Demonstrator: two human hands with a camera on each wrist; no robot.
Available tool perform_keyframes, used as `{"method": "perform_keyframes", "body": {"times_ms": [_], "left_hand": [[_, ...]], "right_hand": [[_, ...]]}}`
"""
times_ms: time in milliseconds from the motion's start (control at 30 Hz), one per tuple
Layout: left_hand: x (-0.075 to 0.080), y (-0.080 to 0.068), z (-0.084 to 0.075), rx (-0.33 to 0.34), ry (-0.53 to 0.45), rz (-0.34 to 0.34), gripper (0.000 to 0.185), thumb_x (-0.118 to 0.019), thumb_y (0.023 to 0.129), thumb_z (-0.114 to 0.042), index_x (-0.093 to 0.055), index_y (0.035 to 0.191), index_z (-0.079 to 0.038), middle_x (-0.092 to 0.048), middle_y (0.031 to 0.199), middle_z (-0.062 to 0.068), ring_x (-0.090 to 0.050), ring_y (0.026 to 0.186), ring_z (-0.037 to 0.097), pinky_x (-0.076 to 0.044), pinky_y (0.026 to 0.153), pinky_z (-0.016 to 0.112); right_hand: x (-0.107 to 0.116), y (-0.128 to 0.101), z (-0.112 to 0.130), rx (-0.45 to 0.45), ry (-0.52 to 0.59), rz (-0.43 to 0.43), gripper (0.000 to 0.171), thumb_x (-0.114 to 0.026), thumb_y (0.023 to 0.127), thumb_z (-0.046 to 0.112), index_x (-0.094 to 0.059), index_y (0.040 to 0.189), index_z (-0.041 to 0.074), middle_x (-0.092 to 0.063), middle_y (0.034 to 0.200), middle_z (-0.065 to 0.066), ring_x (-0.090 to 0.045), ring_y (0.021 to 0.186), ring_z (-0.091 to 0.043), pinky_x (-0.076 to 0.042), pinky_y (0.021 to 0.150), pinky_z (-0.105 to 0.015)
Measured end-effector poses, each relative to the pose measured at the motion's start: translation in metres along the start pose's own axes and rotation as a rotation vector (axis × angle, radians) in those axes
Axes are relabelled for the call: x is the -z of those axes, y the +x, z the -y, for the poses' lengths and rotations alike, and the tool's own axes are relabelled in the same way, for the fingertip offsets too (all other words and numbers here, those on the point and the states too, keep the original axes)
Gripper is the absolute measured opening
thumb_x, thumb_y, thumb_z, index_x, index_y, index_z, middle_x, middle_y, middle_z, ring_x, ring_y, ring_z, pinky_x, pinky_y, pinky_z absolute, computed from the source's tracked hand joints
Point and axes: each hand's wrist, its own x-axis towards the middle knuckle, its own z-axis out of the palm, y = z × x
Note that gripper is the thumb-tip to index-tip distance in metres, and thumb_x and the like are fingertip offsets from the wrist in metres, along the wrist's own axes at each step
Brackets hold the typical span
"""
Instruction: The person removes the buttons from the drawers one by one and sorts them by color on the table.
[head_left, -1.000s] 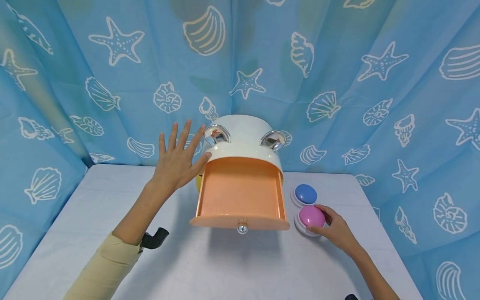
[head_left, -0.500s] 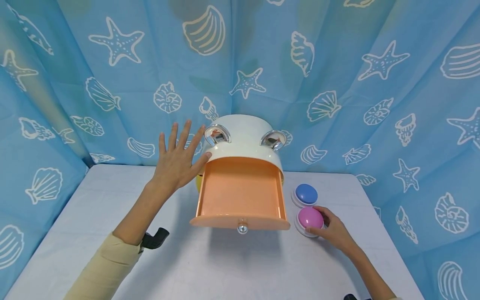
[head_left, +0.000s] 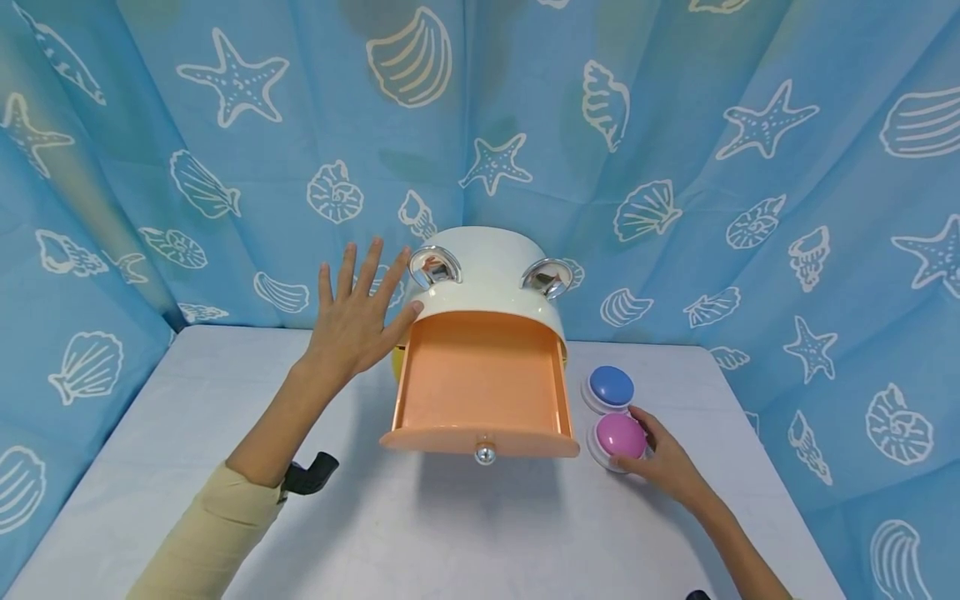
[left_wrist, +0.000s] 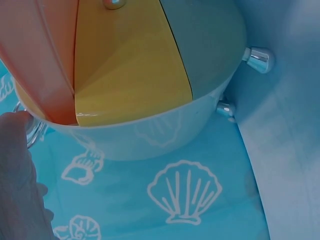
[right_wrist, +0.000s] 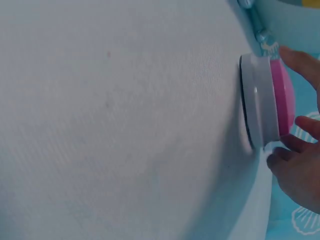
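While right hand (head_left: pixel 663 467) grips pink button (head_left: pixel 621 435), drawer (head_left: pixel 480 387) open

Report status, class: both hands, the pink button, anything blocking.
Left hand flat against cabinet. Right hand grips pink button on table. Orange drawer open, nothing blocking.

Left hand (head_left: pixel 351 325): bare, no rings or glove | left forearm: pale yellow sleeve (head_left: pixel 202 542) pushed up below the elbow | black wrist-camera mount (head_left: pixel 309 476) strapped under the forearm | right hand (head_left: pixel 663 462): bare, forearm unsleeved
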Motion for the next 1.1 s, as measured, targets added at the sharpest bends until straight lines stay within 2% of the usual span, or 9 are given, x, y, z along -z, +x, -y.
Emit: {"method": "perform_keyframes", "body": {"times_ms": [100, 200, 333, 467, 567, 700, 900, 1100], "left_hand": [[0.001, 0.0, 0.0, 0.0, -0.005, 0.004, 0.072, -0.04, 0.102, -0.056, -0.014, 0.162, -0.024, 0.001, 0.167, 0.012, 0.01, 0.15, 0.038, 0.008, 0.112, 0.065], [0.001, 0.001, 0.0, 0.002, -0.004, 0.011, 0.072, -0.039, 0.102, -0.056, -0.014, 0.162, -0.024, 0.002, 0.167, 0.012, 0.011, 0.15, 0.038, 0.009, 0.112, 0.065], [0.001, 0.0, -0.001, 0.004, -0.002, 0.018, 0.072, -0.039, 0.102, -0.056, -0.014, 0.162, -0.024, 0.003, 0.167, 0.012, 0.009, 0.15, 0.04, 0.009, 0.112, 0.065], [0.001, 0.0, -0.001, 0.005, 0.0, 0.015, 0.072, -0.039, 0.103, -0.056, -0.014, 0.162, -0.024, 0.002, 0.167, 0.012, 0.007, 0.15, 0.041, 0.008, 0.112, 0.066], [0.001, 0.0, -0.001, 0.003, -0.003, 0.008, 0.072, -0.039, 0.102, -0.056, -0.014, 0.162, -0.024, 0.002, 0.167, 0.012, 0.007, 0.15, 0.041, 0.007, 0.112, 0.066], [0.001, 0.0, -0.001, 0.0, -0.003, 0.002, 0.072, -0.04, 0.102, -0.056, -0.014, 0.162, -0.025, 0.001, 0.167, 0.012, 0.008, 0.15, 0.04, 0.007, 0.112, 0.066], [0.001, 0.0, -0.001, 0.002, 0.001, 0.008, 0.072, -0.039, 0.102, -0.055, -0.014, 0.162, -0.024, 0.002, 0.167, 0.012, 0.008, 0.15, 0.04, 0.008, 0.112, 0.066], [0.001, 0.0, -0.001, 0.004, 0.0, 0.014, 0.072, -0.038, 0.103, -0.055, -0.013, 0.162, -0.024, 0.003, 0.167, 0.012, 0.011, 0.15, 0.039, 0.009, 0.112, 0.065]], "right_hand": [[0.002, -0.007, 0.009, 0.052, -0.016, -0.056, 0.079, -0.077, 0.088, 0.03, -0.036, 0.151, 0.005, -0.034, 0.152, -0.027, -0.029, 0.139, -0.049, -0.037, 0.103, -0.061], [0.003, -0.016, 0.021, 0.14, -0.009, -0.139, 0.061, -0.073, 0.093, 0.023, -0.046, 0.144, 0.004, -0.043, 0.147, -0.024, -0.034, 0.138, -0.045, -0.035, 0.105, -0.058], [0.002, -0.029, 0.046, 0.232, 0.049, -0.241, 0.047, -0.072, 0.093, 0.012, -0.054, 0.136, 0.0, -0.055, 0.136, -0.019, -0.049, 0.129, -0.035, -0.043, 0.101, -0.035], [0.0, -0.042, 0.074, 0.316, 0.161, -0.331, 0.036, -0.072, 0.091, 0.003, -0.061, 0.124, -0.003, -0.064, 0.122, -0.015, -0.062, 0.111, -0.016, -0.045, 0.092, -0.015], [0.0, -0.053, 0.095, 0.35, 0.238, -0.391, 0.029, -0.073, 0.09, 0.001, -0.064, 0.117, -0.003, -0.067, 0.113, -0.01, -0.065, 0.1, -0.007, -0.048, 0.088, -0.017], [-0.001, -0.068, 0.118, 0.385, 0.303, -0.443, 0.024, -0.074, 0.087, -0.005, -0.067, 0.109, -0.002, -0.069, 0.105, -0.006, -0.067, 0.093, -0.008, -0.052, 0.086, -0.02], [-0.007, -0.091, 0.149, 0.464, 0.311, -0.453, 0.028, -0.077, 0.079, -0.013, -0.069, 0.103, 0.0, -0.07, 0.099, -0.008, -0.069, 0.09, -0.011, -0.054, 0.082, -0.022], [-0.026, -0.101, 0.168, 0.556, 0.356, -0.324, 0.031, -0.079, 0.078, -0.011, -0.072, 0.104, 0.004, -0.072, 0.099, -0.006, -0.071, 0.09, -0.018, -0.057, 0.079, -0.029]]}}
